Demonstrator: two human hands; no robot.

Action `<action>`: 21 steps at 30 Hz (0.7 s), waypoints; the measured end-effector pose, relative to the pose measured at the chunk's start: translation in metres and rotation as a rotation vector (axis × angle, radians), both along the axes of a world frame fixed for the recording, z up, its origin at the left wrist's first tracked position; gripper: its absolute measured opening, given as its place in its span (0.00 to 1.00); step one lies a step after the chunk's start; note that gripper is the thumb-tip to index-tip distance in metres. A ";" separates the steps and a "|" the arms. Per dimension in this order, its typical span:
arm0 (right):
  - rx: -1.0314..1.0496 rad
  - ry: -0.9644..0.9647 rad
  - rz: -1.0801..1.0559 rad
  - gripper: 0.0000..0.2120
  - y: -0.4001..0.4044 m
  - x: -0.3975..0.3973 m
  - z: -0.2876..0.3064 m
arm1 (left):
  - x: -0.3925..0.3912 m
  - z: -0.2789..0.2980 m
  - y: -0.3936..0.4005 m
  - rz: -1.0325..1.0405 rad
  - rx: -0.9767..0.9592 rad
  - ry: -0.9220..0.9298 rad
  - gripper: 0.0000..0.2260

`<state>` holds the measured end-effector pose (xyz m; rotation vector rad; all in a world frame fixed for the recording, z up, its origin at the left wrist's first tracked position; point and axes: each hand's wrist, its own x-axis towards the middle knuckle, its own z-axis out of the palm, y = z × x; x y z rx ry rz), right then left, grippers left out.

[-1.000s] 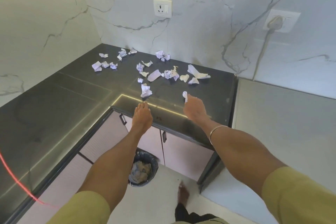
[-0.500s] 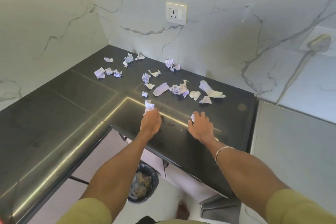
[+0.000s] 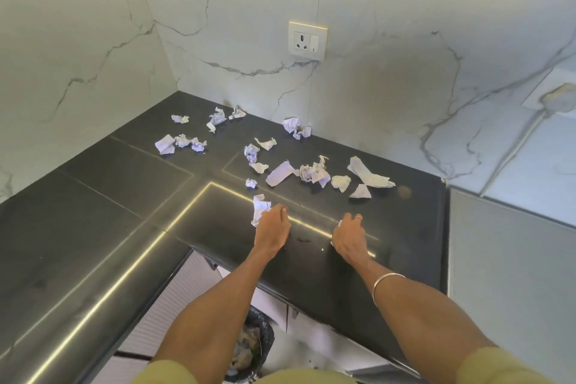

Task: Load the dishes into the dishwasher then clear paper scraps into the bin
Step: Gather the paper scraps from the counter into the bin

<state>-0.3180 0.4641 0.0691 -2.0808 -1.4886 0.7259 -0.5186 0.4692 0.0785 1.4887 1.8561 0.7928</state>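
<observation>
Both hands reach over the near edge of the dark worktop (image 3: 93, 227). The left hand (image 3: 271, 232) has its grip curled on a crumpled scrap (image 3: 260, 208); the right hand (image 3: 348, 235) pinches a small wad (image 3: 340, 222), mostly hidden. More scraps (image 3: 308, 172) lie scattered farther back, toward the marble wall with its socket (image 3: 307, 40). The bin (image 3: 254, 343) stands on the floor below, between the forearms.
</observation>
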 end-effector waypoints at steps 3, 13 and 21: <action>0.048 -0.157 0.049 0.08 0.010 -0.005 0.003 | -0.008 0.012 0.007 0.009 -0.030 -0.068 0.15; 0.225 0.224 0.069 0.06 0.047 -0.089 0.055 | -0.025 0.039 0.027 0.113 -0.049 -0.503 0.11; 0.166 0.407 0.354 0.07 0.065 -0.160 0.084 | -0.065 0.060 0.058 0.278 -0.367 -1.081 0.27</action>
